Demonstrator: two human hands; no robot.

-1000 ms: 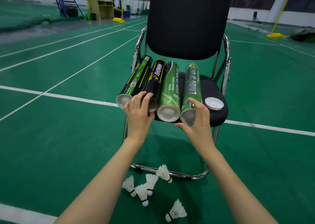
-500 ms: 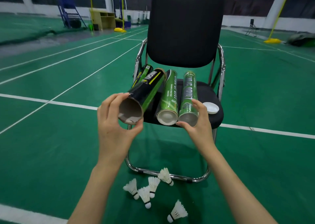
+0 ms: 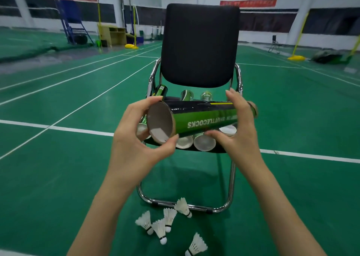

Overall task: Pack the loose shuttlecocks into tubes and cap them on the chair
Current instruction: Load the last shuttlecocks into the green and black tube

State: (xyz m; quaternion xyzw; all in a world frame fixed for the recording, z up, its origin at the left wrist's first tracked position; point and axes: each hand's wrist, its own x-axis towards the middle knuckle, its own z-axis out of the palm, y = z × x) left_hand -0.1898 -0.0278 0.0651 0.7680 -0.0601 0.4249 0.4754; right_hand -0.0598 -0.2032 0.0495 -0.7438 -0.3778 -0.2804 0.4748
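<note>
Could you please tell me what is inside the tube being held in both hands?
Through the open end of the tube, gripped by the left hand and right hand, only bare cardboard wall shows; no shuttlecock is visible. The far end is hidden.

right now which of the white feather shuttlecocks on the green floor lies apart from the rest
The white feather shuttlecock nearest the camera, at bottom right; the other four shuttlecocks cluster by the chrome chair base.

Both hands (image 3: 134, 139) (image 3: 239, 133) gripping tube (image 3: 202, 119), chair (image 3: 200, 45) behind
</note>
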